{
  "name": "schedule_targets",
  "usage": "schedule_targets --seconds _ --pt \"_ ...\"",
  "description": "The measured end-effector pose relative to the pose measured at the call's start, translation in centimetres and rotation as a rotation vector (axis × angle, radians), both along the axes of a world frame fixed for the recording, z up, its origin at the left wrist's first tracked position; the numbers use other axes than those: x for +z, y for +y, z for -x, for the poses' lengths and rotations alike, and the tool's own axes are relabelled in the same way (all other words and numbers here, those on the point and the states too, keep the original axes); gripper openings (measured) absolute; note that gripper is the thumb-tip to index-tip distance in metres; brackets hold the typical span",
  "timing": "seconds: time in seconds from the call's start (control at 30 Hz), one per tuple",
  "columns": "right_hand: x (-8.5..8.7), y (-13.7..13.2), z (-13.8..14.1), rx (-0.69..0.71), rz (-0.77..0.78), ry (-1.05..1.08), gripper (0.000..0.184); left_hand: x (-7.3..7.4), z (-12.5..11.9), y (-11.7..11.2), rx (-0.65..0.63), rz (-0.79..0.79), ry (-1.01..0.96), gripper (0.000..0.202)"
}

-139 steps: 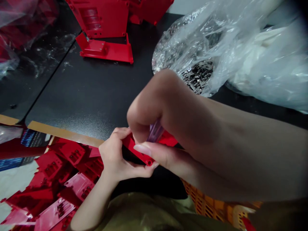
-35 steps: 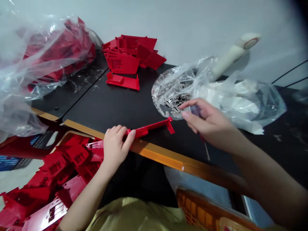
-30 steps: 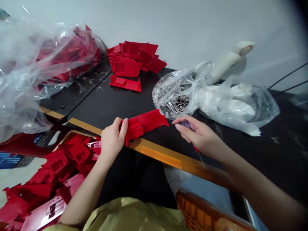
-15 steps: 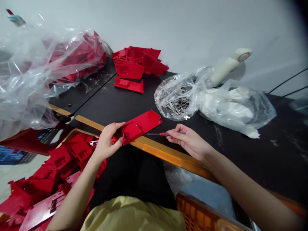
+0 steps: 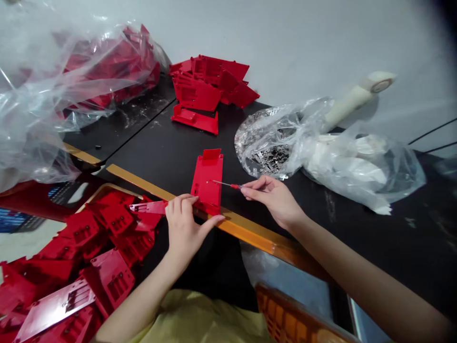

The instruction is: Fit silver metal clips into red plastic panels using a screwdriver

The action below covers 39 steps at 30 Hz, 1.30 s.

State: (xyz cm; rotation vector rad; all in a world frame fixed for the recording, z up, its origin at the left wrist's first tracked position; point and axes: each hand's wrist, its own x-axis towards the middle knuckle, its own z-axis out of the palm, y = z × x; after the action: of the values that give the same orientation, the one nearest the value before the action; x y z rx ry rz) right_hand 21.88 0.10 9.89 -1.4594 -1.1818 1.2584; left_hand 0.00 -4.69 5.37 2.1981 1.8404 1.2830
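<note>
"Left hand (image 5: 187,226) clamped, thumb and fingers, on a red plastic panel (image 5: 207,174) at the near edge of a black table (image 5: 157,157); and the right hand (image 5: 273,199)?"

"Pinched around a slim screwdriver (image 5: 234,186), its tip over the panel's face, though contact is impossible to tell"

"And the step?"

"Apparently lining up the screwdriver on the panel; the next move would seem to call for a steady panel and a squarely seated tip"

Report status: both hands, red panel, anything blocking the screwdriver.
Left hand gripping near end of red plastic panel. Right hand holding screwdriver, tip at panel face, contact unclear. Nothing seen blocking the screwdriver.
</note>
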Motion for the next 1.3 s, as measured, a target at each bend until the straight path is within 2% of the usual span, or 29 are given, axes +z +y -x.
schedule_targets --seconds 0.07,0.13,0.27,0.33,0.4,0.5,0.6,0.83,1.07,1.3 --pt "-0.2 0.2 -0.6 0.065 -0.031 -0.084 0.043 0.1 -0.8 -0.2 0.008 0.032 0.018 0.059" --pt "-0.1 0.2 -1.3 0.136 -0.07 -0.19 0.037 0.5 -0.8 -0.3 -0.049 0.074 0.027 0.053" --pt "1.0 0.2 -2.4 0.286 -0.144 -0.375 0.025 1.9 1.2 0.3 -0.261 0.199 -0.017 0.026" --pt "1.5 0.2 -2.6 0.321 -0.193 -0.439 0.02 2.6 2.4 1.2 -0.31 0.219 -0.034 0.021" --pt "1.9 0.2 -2.5 0.36 -0.276 -0.483 0.018 3.1 3.3 2.4 -0.364 0.215 -0.024 0.032" --pt "2.1 0.4 -2.3 0.482 -0.374 -0.493 0.014 3.4 3.9 4.0 -0.474 0.281 0.025 0.059" --pt "1.9 0.9 -2.0 0.606 -0.429 -0.467 0.014 3.5 3.9 5.0 -0.546 0.336 0.078 0.071" --pt "1.6 2.4 -1.2 0.714 -0.596 -0.468 0.018 3.6 3.8 6.4 -0.609 0.302 0.151 0.071" --pt "1.4 3.4 -1.0 0.763 -0.682 -0.494 0.02 3.6 3.9 6.9 -0.656 0.324 0.191 0.059" --pt "0.9 2.7 -1.4 0.775 -0.781 -0.608 0.013 3.5 3.8 6.9 -0.654 0.331 0.201 0.071"
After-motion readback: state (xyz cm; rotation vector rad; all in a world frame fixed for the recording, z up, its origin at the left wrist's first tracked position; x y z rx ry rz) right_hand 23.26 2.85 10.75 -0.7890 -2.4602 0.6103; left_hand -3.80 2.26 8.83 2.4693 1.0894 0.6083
